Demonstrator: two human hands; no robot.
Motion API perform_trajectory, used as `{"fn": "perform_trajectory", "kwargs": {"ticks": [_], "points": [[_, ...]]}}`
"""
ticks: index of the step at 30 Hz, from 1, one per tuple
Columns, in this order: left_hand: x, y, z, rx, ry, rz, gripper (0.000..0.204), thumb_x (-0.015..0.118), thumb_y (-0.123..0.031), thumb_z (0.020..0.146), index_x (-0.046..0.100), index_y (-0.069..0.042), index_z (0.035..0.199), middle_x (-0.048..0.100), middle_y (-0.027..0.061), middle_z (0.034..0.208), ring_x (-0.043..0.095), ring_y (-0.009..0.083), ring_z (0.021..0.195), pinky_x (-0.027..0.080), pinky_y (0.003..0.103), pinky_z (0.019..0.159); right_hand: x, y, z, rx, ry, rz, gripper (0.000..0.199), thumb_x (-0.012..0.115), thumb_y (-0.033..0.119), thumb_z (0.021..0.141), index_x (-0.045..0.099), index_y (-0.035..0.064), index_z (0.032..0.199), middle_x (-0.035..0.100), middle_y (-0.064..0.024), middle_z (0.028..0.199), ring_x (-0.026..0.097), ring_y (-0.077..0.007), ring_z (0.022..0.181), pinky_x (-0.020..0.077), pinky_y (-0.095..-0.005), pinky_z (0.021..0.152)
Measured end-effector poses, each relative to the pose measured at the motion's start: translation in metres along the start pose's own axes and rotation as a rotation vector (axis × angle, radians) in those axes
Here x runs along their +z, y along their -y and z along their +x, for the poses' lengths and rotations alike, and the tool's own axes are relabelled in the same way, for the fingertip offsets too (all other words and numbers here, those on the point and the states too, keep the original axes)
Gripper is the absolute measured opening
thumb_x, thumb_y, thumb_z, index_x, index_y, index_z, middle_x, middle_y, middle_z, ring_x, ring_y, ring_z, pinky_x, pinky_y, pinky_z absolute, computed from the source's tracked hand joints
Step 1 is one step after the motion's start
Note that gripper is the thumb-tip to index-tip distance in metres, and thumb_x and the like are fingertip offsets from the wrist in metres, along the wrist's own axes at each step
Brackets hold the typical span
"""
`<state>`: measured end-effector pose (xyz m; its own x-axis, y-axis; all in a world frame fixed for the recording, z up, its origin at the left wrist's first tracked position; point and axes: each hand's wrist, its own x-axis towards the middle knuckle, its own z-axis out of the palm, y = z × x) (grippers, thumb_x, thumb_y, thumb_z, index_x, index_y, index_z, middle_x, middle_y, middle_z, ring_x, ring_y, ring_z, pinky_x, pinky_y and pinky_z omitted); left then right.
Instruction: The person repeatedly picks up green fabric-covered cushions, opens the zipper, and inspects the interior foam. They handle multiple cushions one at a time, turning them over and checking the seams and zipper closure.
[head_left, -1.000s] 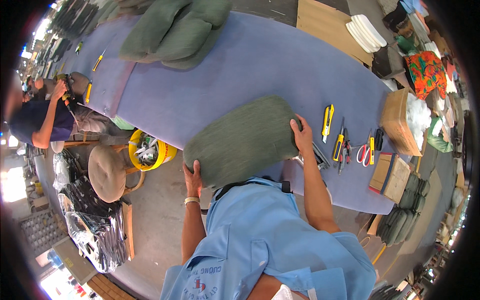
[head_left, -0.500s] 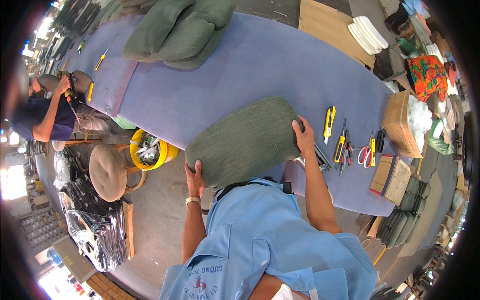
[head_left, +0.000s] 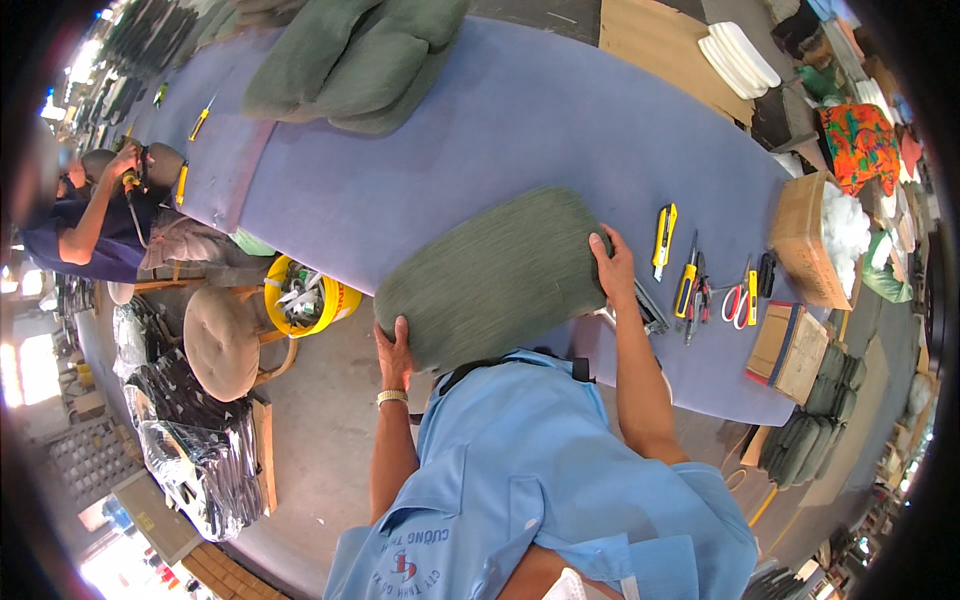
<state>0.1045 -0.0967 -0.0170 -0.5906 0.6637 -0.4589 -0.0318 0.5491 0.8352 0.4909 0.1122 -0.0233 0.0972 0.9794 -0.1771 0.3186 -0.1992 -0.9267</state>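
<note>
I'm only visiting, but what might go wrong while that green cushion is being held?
The cushion seems to reach past the near edge of the table, so it might drop if the left grip or right grip loosens. A yellow knife and scissors lie to its right, so swinging it that way could knock them or perhaps snag it.

The cushion (head_left: 490, 285) was between the left hand (head_left: 394, 358) and the right hand (head_left: 614, 268), at the near edge of the table (head_left: 520, 130). Beyond it, leftward, lay a cushion pile (head_left: 370, 80); rightward, a utility knife (head_left: 665, 236), then a screwdriver (head_left: 685, 290). Left stood a bucket (head_left: 345, 302).
</note>
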Motion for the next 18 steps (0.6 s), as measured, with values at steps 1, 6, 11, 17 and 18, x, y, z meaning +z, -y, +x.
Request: {"fn": "perform_trajectory", "kwargs": {"ticks": [1,6,11,17,18], "points": [[0.000,-0.002,0.000,-0.003,0.002,0.022,0.077,0.063,-0.054,0.099,0.038,-0.005,0.153,0.054,0.0216,0.144,0.054,0.0322,0.130,0.043,0.042,0.109,0.000,0.002,0.000,0.006,0.003,0.008,0.056,0.069,0.041,0.097,0.062,0.0000,0.134,0.070,-0.0189,0.125,0.064,-0.0291,0.119,0.0474,-0.0375,0.103],[0.003,-0.016,-0.002,-0.019,-0.012,0.053,0.080,0.063,-0.055,0.098,0.038,-0.003,0.153,0.053,0.0220,0.146,0.054,0.0329,0.130,0.044,0.042,0.108,-0.011,0.059,-0.006,-0.096,-0.113,0.185,0.038,0.063,0.023,0.101,0.065,-0.0018,0.129,0.071,-0.0191,0.123,0.066,-0.0243,0.118,0.0469,-0.0389,0.109],[-0.002,-0.010,-0.003,-0.027,-0.024,0.086,0.081,0.064,-0.053,0.099,0.036,-0.002,0.154,0.051,0.0223,0.148,0.053,0.0329,0.132,0.043,0.042,0.109,-0.113,0.249,-0.059,-0.797,0.390,0.871,0.033,0.061,0.031,0.099,0.068,-0.0016,0.100,0.072,-0.0128,0.097,0.069,-0.0282,0.096,0.0354,-0.0617,0.112],[-0.004,0.006,-0.001,-0.027,-0.002,-0.044,0.083,0.066,-0.054,0.097,0.036,-0.004,0.156,0.052,0.0214,0.148,0.052,0.0325,0.134,0.041,0.043,0.111,-0.151,0.359,-0.116,-1.342,0.469,1.180,0.025,0.063,0.023,0.096,0.069,-0.0008,0.093,0.071,-0.0120,0.089,0.068,-0.0262,0.086,0.0411,-0.0538,0.098],[-0.003,0.003,-0.001,-0.035,0.008,-0.032,0.083,0.065,-0.055,0.097,0.035,-0.003,0.156,0.051,0.0219,0.149,0.052,0.0331,0.134,0.041,0.044,0.111,-0.147,0.370,-0.124,-1.420,0.405,1.182,0.023,0.063,0.022,0.096,0.069,-0.0007,0.091,0.070,-0.0119,0.088,0.068,-0.0259,0.085,0.0421,-0.0525,0.095]]}}
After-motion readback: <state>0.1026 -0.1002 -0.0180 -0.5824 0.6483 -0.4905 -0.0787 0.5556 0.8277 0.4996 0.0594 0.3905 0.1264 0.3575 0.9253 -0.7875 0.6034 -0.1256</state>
